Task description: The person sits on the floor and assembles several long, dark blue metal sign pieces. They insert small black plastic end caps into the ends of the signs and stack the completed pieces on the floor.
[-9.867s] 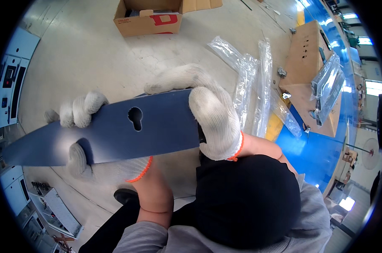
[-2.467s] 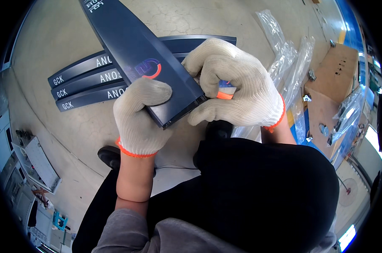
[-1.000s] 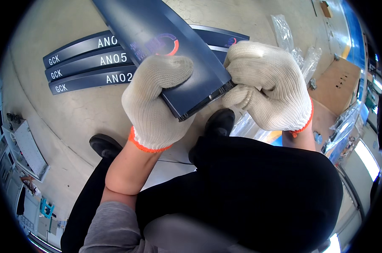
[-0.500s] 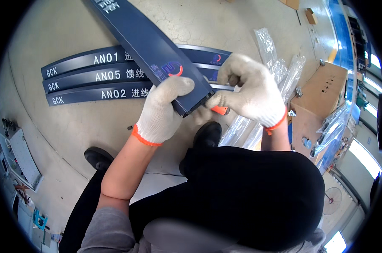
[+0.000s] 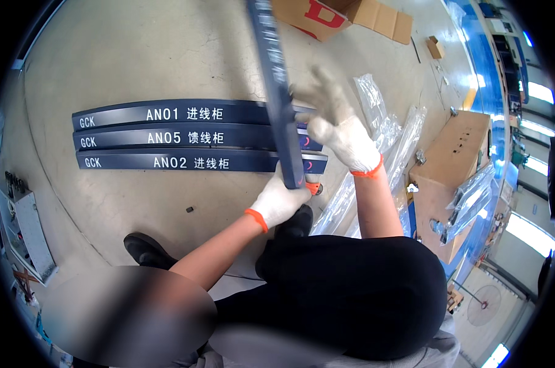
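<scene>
A long dark blue nameplate strip (image 5: 281,113) stands nearly on end in front of me, its face turned to the side. My left hand (image 5: 278,201), in a white knit glove with an orange cuff, grips the strip's near end. To the right of the strip is my right hand (image 5: 338,135), gloved the same way, its fingers spread and partly smeared by motion; whether they touch the strip I cannot tell. Three similar strips lie side by side on the floor: the far one (image 5: 124,113), the middle one (image 5: 130,138) and the near one (image 5: 127,162). The raised strip hides part of them.
An orange-handled tool (image 5: 314,187) lies partly hidden by my left hand. Clear plastic wrapping (image 5: 381,147) is spread at the right, beside a large cardboard box (image 5: 452,153). An open carton (image 5: 323,18) stands at the far side. A small dark piece (image 5: 190,209) lies on the floor.
The held strip has swung from a slant to nearly upright and turned edge-on. My right hand has left its near end, moved up along it and opened. My left hand has moved right and down.
</scene>
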The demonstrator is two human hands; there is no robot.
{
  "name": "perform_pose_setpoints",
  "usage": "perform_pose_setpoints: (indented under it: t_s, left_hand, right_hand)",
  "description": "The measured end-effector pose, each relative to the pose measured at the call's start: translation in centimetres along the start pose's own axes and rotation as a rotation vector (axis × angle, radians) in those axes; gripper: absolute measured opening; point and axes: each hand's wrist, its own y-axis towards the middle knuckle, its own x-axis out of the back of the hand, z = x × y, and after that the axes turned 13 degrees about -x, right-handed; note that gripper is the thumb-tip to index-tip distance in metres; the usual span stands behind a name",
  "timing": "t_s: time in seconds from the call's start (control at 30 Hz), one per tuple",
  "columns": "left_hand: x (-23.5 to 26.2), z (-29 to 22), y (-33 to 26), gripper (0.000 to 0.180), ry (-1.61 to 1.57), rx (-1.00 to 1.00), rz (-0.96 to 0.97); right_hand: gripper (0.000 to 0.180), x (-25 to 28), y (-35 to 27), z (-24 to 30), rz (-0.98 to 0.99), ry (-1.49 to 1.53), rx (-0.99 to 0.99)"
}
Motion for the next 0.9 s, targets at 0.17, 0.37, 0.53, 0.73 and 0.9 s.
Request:
perform_pose_setpoints:
  t_s: [0.17, 0.37, 0.53, 0.73, 0.9]
  left_hand:
    - [-1.0, -0.3, 0.7, 0.057, 0.507, -0.023, -0.101]
    - [0.1, -2.3, 7.1, 0.045, 0.829, -0.365, -0.285]
    - [1.3, -4.0, 14.6, 0.055, 0.988, -0.547, -0.376]
    - [1.2, -9.4, 17.1, 0.056, 0.588, -0.537, -0.432]
    - [2.3, -12.1, 16.9, 0.067, 0.484, -0.476, -0.335]
  right_hand:
    - [0.089, 1.1, 0.5, 5.8, -0.590, -0.168, 0.024]
    - [0.050, 6.9, -1.6, 9.8, -0.504, 0.497, 0.428]
    - [0.056, 8.8, -4.2, 16.2, -0.729, 0.390, 0.675]
    - [0.041, 12.6, -4.3, 20.0, -0.773, 0.248, 0.809]
    - [0.033, 11.2, -3.9, 21.5, -0.611, 0.210, 0.875]
